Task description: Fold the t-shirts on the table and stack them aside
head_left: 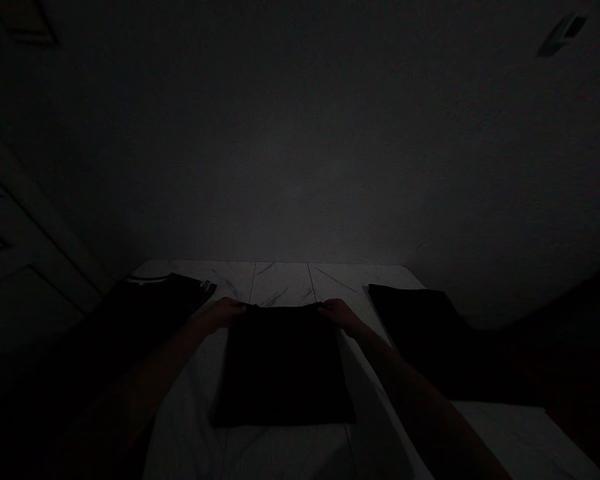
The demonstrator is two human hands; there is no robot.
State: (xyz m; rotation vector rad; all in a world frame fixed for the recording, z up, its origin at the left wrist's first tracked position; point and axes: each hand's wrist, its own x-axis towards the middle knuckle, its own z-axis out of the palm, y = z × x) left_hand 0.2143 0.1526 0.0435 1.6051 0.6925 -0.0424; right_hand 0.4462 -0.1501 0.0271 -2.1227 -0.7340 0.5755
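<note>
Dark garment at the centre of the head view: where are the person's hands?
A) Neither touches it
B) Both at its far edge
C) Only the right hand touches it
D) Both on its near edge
B: the left hand and right hand hold the far corners of the dark folded garment.

You are in a dim room that looks like part of a home, perhaps a bedroom, though you cannot tell which room for certain. A plain wall (300,167) rises behind a marble-patterned table (280,283), and a panelled door (25,267) stands off to your left. Folded dark clothes (280,367) lie on the tabletop, giving the place a domestic look.
</note>
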